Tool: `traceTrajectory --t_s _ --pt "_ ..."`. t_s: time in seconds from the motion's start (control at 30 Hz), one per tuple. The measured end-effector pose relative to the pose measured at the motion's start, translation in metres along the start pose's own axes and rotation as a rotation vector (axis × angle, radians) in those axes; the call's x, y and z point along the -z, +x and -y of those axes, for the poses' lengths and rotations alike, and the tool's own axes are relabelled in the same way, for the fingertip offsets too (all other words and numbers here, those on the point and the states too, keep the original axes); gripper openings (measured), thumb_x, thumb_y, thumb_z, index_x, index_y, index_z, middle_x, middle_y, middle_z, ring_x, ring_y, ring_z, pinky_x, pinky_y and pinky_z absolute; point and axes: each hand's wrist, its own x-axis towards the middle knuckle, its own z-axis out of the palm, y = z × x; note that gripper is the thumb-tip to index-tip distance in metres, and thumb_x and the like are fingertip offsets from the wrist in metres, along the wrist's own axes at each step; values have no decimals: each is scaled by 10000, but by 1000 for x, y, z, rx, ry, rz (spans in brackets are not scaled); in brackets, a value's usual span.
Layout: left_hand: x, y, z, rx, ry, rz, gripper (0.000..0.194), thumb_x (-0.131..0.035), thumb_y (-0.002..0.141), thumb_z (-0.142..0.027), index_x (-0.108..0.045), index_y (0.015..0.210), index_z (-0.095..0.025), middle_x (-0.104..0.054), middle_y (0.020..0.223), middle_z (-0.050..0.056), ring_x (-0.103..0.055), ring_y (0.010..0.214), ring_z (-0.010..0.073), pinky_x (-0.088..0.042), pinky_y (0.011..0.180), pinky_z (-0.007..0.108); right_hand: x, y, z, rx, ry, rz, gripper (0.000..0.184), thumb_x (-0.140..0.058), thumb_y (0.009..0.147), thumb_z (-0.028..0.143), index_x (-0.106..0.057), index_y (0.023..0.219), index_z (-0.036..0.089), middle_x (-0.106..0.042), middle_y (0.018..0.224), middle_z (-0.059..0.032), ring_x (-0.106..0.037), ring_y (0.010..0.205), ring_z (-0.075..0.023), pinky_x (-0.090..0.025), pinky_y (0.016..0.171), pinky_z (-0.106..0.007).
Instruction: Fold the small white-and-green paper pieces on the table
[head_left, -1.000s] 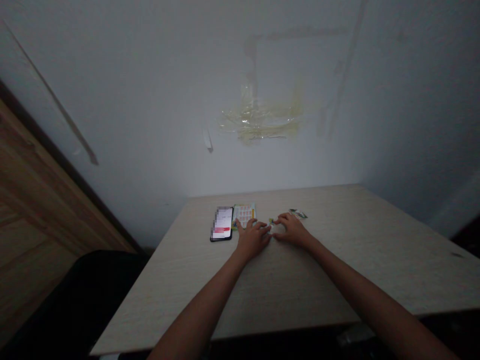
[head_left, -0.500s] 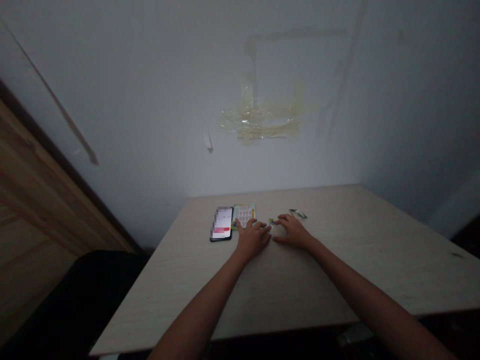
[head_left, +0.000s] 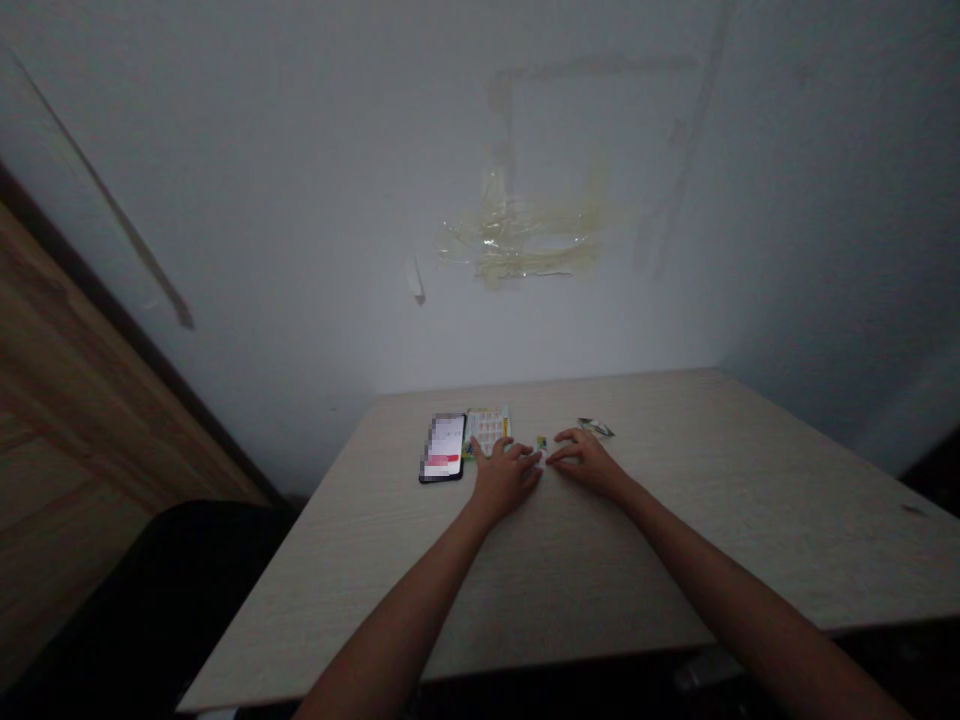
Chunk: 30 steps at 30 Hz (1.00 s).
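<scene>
A small pale piece with a yellow-green end (head_left: pixel 541 442), perhaps paper, lies flat on the table between my hands. My left hand (head_left: pixel 507 478) rests palm down with its fingers spread, the fingertips at the left edge of this piece. Its thumb side reaches the printed sheet (head_left: pixel 491 424), which shows rows of small red marks. From the right, my right hand (head_left: pixel 591 466) comes up to the piece with its fingers apart, a fingertip at the piece's lower right edge. Left of the sheet lies a phone (head_left: pixel 444 448) with its screen lit.
A small crumpled scrap (head_left: pixel 597 428) lies just beyond my right hand. The pale wooden table (head_left: pixel 375 570) meets a wall with clear tape (head_left: pixel 525 245) stuck on it. A dark chair-like shape (head_left: pixel 202 560) and wooden boards (head_left: pixel 60 380) stand on the left.
My right hand's fingers have shifted slightly, and its thumb has come up toward the small piece, more of which shows. My left hand stays in place.
</scene>
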Motion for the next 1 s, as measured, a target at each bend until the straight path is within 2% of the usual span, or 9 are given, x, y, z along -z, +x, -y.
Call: traceTrajectory --t_s 0.23,0.5,1.0 --pt "0 1 0 2 14 12 327 -522 925 -445 -596 1243 -435 -648 1265 -10 -412 1303 309 26 1037 809 -2 4 3 -50 -71 -44 144 -667 833 259 -783 906 302 -606 1126 -75 -550 1088 -232 -406 1016 -417" --pt "-1 1 3 -7 -8 11 319 -523 924 -447 -595 1235 -441 -650 1265 -18 -410 1312 307 58 1011 823 4 12 17 -149 -115 -33 182 -625 871 285 -774 971 256 -615 1098 -100 -562 1064 -235 -435 993 -396" --pt "-2 2 5 -15 -15 9 325 -527 925 -441 -590 1244 -439 -642 1284 -16 -409 1318 311 47 1015 823 1 18 24 -150 -284 -22 281 -556 901 264 -723 1127 253 -592 1070 -110 -539 1045 -236 -417 974 -365"
